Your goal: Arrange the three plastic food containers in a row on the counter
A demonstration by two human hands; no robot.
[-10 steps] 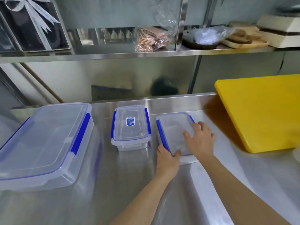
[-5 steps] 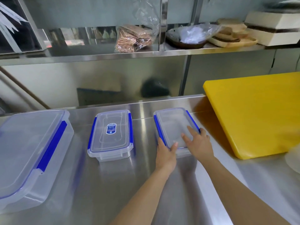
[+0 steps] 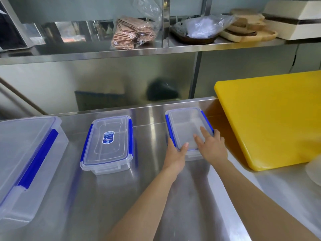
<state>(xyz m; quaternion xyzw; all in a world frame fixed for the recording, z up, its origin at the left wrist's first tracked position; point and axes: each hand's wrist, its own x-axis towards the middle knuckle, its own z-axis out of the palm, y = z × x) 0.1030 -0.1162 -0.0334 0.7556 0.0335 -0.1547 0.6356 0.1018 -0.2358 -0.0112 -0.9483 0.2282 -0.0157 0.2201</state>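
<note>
Three clear plastic containers with blue clips stand on the steel counter (image 3: 152,197). The large container (image 3: 26,153) is at the far left, partly cut off by the frame. A medium container (image 3: 108,143) with a blue label on its lid sits in the middle. The small container (image 3: 185,126) is to the right, close to the back wall. My left hand (image 3: 175,153) grips its near left corner, thumb on the lid. My right hand (image 3: 211,145) lies on the lid's near right part, fingers spread over the edge.
A thick yellow cutting board (image 3: 271,117) lies just right of the small container. A steel shelf (image 3: 139,51) above holds a bag of wafers (image 3: 132,33), plastic wrap, wooden boards and a cream box. A pale round object (image 3: 314,173) shows at the right edge.
Both hands have pushed the small container away from me and to the right, widening the gap to the medium container. The view has shifted right.
</note>
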